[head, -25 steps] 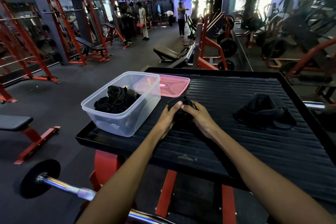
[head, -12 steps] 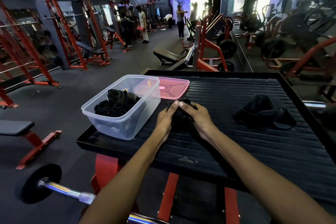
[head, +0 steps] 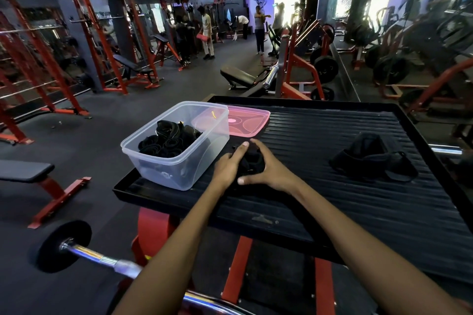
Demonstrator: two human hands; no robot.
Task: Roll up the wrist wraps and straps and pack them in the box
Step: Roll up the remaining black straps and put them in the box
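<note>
A black ribbed platform with a raised rim sits on red steel legs, in a dim gym lit by ceiling spots. Red racks and benches line the dark floor beyond it, and a few people stand far off near a bright window. A chrome barbell with a black plate lies on the floor below the platform's near-left corner.

The clear plastic box stands at the platform's left edge. Rolled black wraps lie inside it, packed toward its far-left side. A pink lid lies flat on the platform, touching the box's far right corner. Just right of the box, both hands close around a black wrap bundle resting on the platform. The left hand curls over its left side. The right hand cups its right side, thumb tucked under the near edge. The hands hide most of the bundle. Well to the right of the box, a loose pile of black straps lies unrolled on the platform.
</note>
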